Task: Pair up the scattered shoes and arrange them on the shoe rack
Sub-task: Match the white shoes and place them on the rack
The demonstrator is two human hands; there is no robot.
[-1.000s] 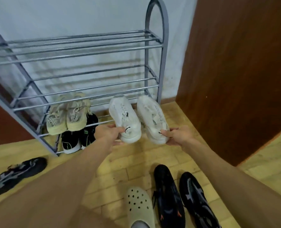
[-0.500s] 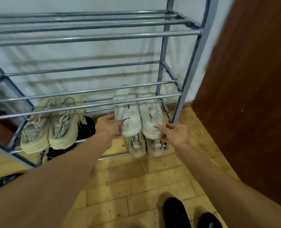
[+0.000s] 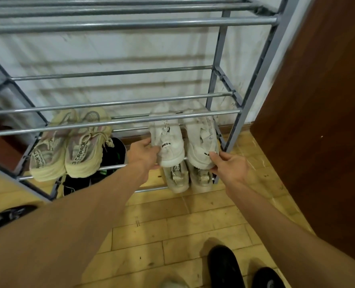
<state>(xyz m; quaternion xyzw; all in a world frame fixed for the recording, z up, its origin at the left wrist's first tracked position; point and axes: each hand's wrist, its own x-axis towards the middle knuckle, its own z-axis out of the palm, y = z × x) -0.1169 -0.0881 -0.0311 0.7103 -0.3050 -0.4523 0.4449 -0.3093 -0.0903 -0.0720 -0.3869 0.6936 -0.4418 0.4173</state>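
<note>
Tiled floor (image 3: 193, 231), grey metal shoe rack (image 3: 230, 84) against a white wall. Nearest, black shoes (image 3: 224, 265) lie unsorted. Left hand (image 3: 145, 152) grips the left white sneaker (image 3: 168, 142) at its heel; right hand (image 3: 228, 165) pinches the right white sneaker (image 3: 201, 142). Both rest on the second-lowest shelf. Recommend seating heels level on the front bar, flush beside the beige pair (image 3: 68, 148).

I observed a grey metal shoe rack (image 3: 220, 94) with horizontal bar shelves. Two white sneakers (image 3: 185, 140) sat side by side on a lower shelf at the right end, toes inward, heels at the front bar. A cream pair (image 3: 68, 150) sat on the same shelf at the left. A beige pair (image 3: 188, 177) and black shoes (image 3: 110, 154) occupied the bottom tier. Black shoes (image 3: 241, 269) lay on the floor.
</note>
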